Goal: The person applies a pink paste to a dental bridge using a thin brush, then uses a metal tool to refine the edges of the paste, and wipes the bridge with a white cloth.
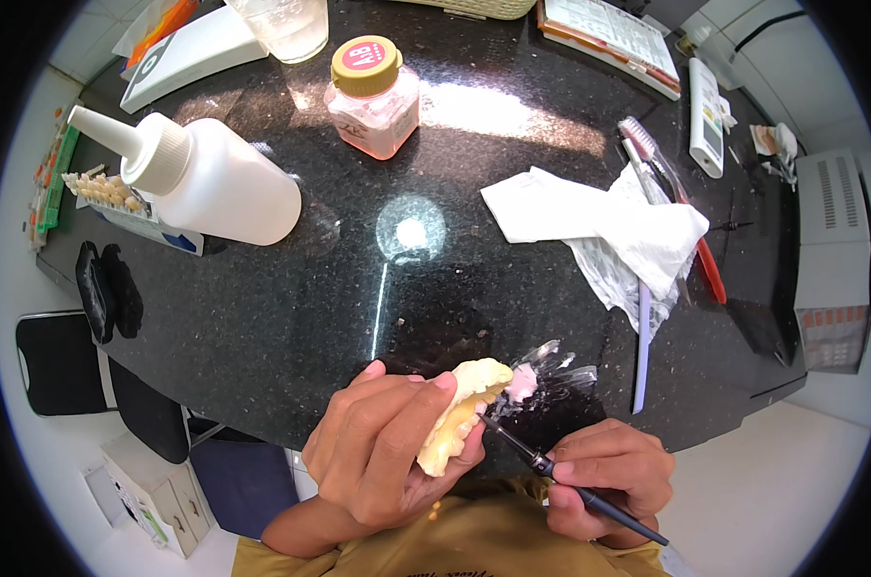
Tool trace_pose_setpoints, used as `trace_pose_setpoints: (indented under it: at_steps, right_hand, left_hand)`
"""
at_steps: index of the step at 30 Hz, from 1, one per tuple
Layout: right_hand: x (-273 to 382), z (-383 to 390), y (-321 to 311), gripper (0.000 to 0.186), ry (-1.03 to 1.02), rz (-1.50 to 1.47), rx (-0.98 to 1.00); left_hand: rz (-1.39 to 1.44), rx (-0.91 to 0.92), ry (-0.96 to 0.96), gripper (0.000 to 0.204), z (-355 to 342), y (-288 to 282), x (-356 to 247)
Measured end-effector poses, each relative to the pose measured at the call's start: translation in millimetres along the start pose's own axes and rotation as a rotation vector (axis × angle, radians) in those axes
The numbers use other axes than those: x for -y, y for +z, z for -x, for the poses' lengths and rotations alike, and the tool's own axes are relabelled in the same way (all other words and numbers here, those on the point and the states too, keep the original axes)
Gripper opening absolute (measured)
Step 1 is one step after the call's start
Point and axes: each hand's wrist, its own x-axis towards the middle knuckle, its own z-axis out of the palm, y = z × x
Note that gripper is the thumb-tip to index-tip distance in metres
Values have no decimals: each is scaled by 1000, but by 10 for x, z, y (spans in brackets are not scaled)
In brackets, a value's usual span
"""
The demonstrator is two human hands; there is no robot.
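Close to the counter's near edge, my left hand (383,447) is closed around a pale yellow dental cast (443,450), holding it tilted with its tooth row showing. My right hand (613,471) grips a slim dark-handled tool (522,448) like a pen. Its thin tip meets the cast's edge, beside a small pale pink patch; whether it is a brush or a carver I cannot tell. Just beyond the cast, a soft pink lump (523,383) lies on the counter among shiny smears.
Black speckled counter (291,317). At left stand a white nozzle bottle (229,183) and a box of tooth samples (113,192). Farther back are a pink jar (373,115) with a gold lid and a glass (286,29). To the right lie white tissues (589,216), a lavender stick (641,356) and a remote control (707,120).
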Motion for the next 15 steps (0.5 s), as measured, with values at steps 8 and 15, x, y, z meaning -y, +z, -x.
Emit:
trace_pose_setpoints:
  at_steps: [8,15]
  right_hand:
    - [1,9,7,29,-12,19,-13]
    - [13,1,-4,28,12,17,-13]
  left_hand:
    - [5,5,4,44,-2,-4,-5]
    - [11,-9,5,44,-3,4,0]
